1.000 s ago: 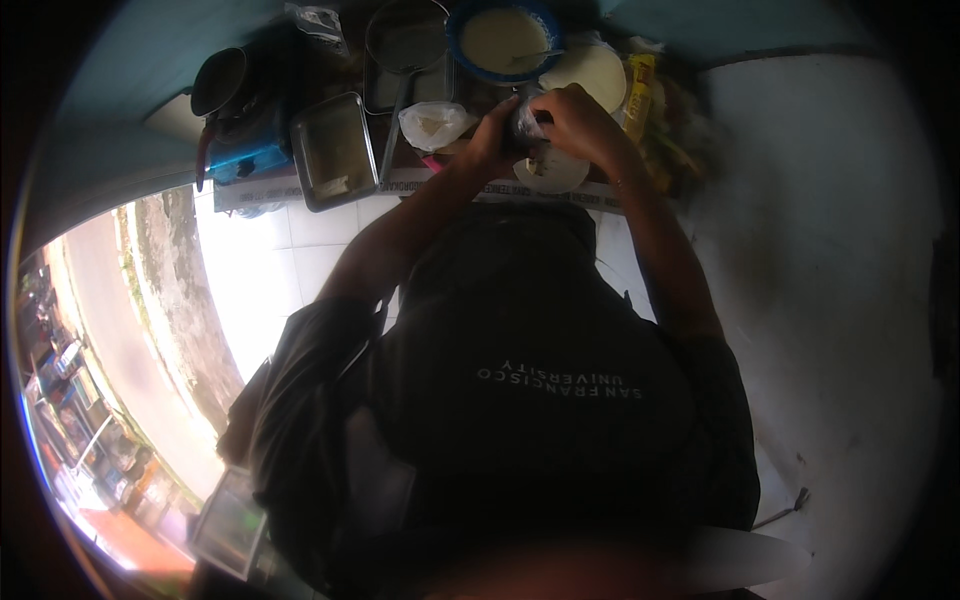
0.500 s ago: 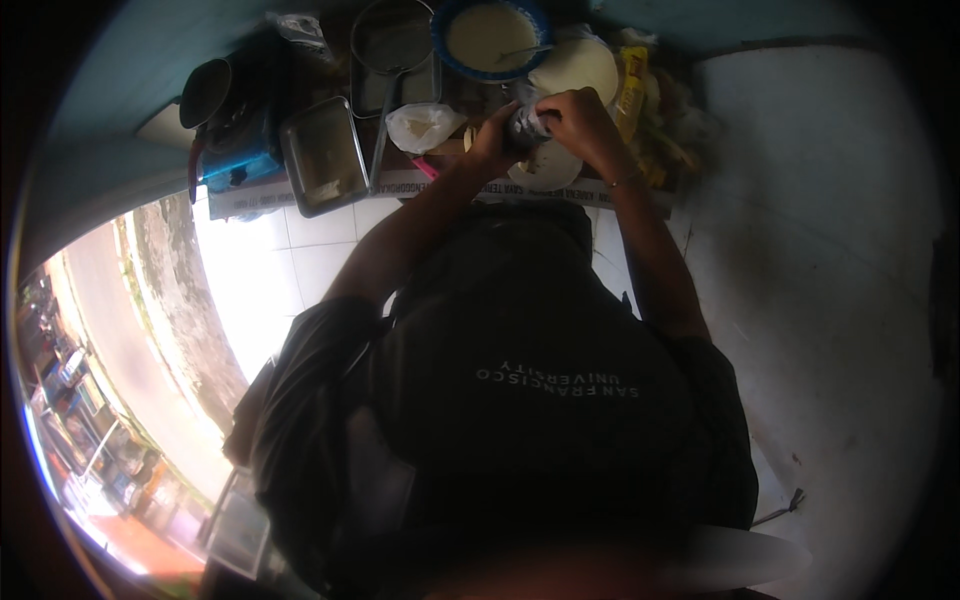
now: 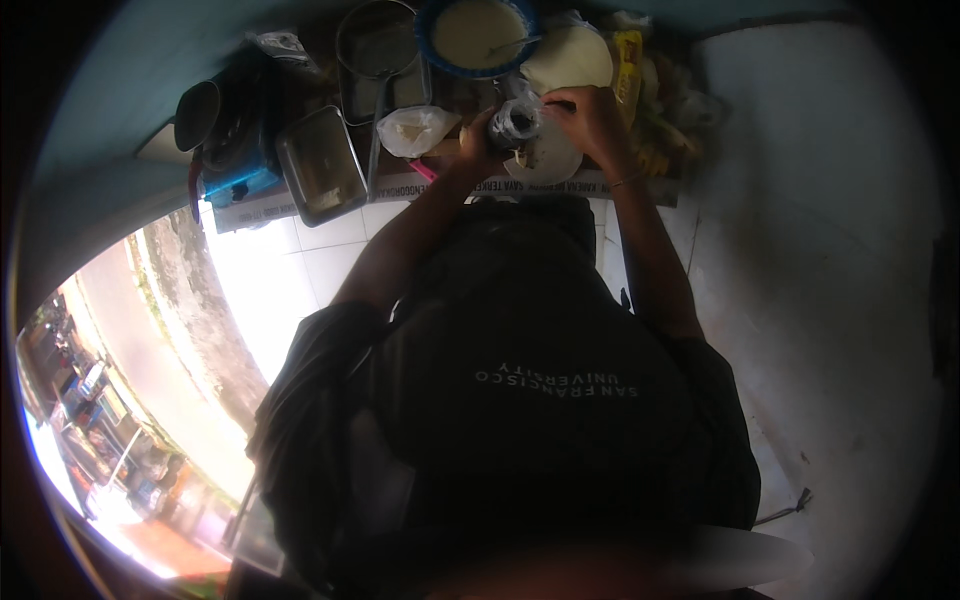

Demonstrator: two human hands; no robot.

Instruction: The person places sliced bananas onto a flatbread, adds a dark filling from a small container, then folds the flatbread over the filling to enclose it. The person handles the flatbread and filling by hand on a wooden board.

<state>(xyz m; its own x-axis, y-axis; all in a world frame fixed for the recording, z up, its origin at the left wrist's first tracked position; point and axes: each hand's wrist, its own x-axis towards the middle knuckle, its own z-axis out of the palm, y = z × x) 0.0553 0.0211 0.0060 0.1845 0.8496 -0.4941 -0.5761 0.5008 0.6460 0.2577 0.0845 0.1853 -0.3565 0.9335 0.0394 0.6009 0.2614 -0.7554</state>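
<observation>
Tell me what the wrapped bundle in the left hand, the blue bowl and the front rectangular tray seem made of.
Wrapped bundle: outside probably thin clear plastic, judging by crinkles and shiny highlights; its dark contents are unclear.
Blue bowl: likely smooth plastic, from its even colour, though enamel is possible.
Front rectangular tray: likely metal, from its grey sheen and bright rim.

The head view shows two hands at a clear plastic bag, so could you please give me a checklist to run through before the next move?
1. Left hand gripping the clear plastic bag: ok.
2. Right hand free of the bag: cannot tell; its fingertips are beside it, but contact is unclear.
3. Bag tied shut: cannot tell; the plastic is too blurred.
4. Pale disc below the hands clean: not ok; small bits lie toward its left edge.
5. Utensil in the blue bowl: ok; its handle reaches the right rim.
</observation>
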